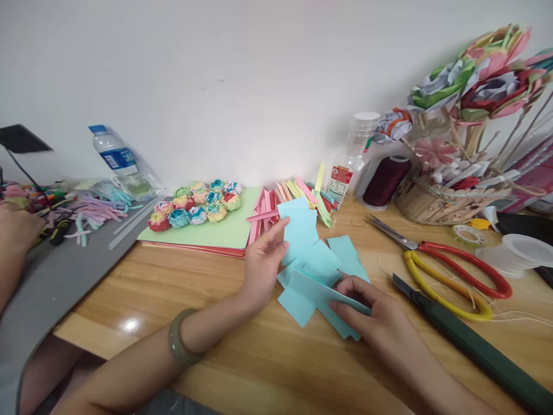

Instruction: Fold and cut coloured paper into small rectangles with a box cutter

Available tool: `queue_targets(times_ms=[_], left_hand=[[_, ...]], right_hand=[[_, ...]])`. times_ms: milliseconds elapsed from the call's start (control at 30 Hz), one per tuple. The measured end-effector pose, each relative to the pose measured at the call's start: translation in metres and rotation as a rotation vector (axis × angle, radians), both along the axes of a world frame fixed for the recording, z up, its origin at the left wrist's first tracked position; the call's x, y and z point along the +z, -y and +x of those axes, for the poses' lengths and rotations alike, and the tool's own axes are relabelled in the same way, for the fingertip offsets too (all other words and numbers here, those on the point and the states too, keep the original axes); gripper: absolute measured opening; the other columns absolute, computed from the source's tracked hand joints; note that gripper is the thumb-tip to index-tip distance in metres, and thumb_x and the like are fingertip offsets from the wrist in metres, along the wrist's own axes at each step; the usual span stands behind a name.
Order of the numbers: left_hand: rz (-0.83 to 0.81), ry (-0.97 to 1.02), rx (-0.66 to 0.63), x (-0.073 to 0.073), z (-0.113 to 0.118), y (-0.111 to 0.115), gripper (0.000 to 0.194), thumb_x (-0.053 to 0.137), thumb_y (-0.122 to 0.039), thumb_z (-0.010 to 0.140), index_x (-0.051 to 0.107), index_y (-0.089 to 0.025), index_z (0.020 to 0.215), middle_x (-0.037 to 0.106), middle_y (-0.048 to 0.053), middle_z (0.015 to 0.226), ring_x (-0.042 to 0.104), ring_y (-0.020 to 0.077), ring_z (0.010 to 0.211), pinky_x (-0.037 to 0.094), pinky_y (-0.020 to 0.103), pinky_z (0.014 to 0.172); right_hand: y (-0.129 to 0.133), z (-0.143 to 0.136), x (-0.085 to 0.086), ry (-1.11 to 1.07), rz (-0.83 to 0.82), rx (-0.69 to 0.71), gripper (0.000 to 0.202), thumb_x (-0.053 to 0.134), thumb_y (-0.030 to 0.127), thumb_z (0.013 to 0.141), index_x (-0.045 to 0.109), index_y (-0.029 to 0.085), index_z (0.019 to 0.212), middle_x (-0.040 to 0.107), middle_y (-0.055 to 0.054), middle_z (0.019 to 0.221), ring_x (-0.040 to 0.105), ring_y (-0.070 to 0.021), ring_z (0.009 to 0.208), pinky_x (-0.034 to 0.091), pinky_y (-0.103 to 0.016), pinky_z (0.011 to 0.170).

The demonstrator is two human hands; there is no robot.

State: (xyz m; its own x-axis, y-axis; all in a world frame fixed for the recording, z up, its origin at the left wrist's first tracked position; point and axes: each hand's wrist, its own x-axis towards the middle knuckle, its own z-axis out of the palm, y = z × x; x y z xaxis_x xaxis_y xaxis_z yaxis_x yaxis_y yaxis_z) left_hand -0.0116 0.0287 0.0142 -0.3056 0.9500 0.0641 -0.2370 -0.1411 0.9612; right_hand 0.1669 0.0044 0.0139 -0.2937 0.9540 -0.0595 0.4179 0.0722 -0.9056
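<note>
My right hand (371, 317) pinches a light blue strip of paper (315, 287) between thumb and fingers; the strip is held slanted above other blue paper pieces (298, 308) lying on the table. My left hand (264, 268), with a ring on one finger and a green bangle on the wrist, has its thumb and finger closed at the left edge of an upright blue paper piece (301, 227). Its remaining fingers are partly hidden. Another blue piece (349, 256) lies to the right of the pile.
Red-and-yellow scissors (458, 259) and a green-handled cutter (470, 343) lie right. Behind stand a thread spool (386, 181), clear bottle (358, 144) and basket (449, 199) with paper flowers. Paper rosettes (196, 207) sit on green paper (242, 225). Another person's hand (19, 230) is far left.
</note>
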Motion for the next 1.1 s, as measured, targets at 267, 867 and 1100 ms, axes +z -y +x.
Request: queue_targets(times_ms=[267, 867, 1100], left_hand=[[0.01, -0.053, -0.04, -0.004, -0.005, -0.004, 0.047, 0.06, -0.009, 0.07, 0.063, -0.023, 0.115, 0.068, 0.0, 0.1, 0.058, 0.0126, 0.079, 0.043, 0.022, 0.071], [-0.002, -0.045, 0.071, -0.004, -0.01, -0.009, 0.04, 0.062, -0.013, 0.072, 0.065, -0.024, 0.111, 0.064, 0.0, 0.115, 0.053, 0.018, 0.111, 0.042, 0.026, 0.089], [-0.001, 0.068, -0.027, -0.003, -0.002, -0.004, 0.04, 0.07, -0.014, 0.068, 0.066, -0.022, 0.107, 0.069, 0.004, 0.101, 0.061, 0.0191, 0.1, 0.047, 0.028, 0.083]], right_hand=[[0.006, 0.001, 0.001, 0.121, 0.093, 0.215, 0.012, 0.048, 0.029, 0.082, 0.053, 0.023, 0.073, 0.06, 0.003, 0.067, 0.057, -0.0148, 0.064, 0.043, -0.026, 0.058], [0.024, 0.001, 0.004, 0.127, 0.789, 0.577, 0.024, 0.039, 0.011, 0.087, 0.058, 0.023, 0.095, 0.07, -0.002, 0.078, 0.062, -0.0138, 0.063, 0.047, -0.024, 0.055], [0.006, 0.003, -0.001, -0.142, -0.06, -0.147, 0.027, 0.054, 0.051, 0.079, 0.059, 0.024, 0.084, 0.066, -0.001, 0.079, 0.062, -0.0199, 0.071, 0.05, -0.029, 0.06]])
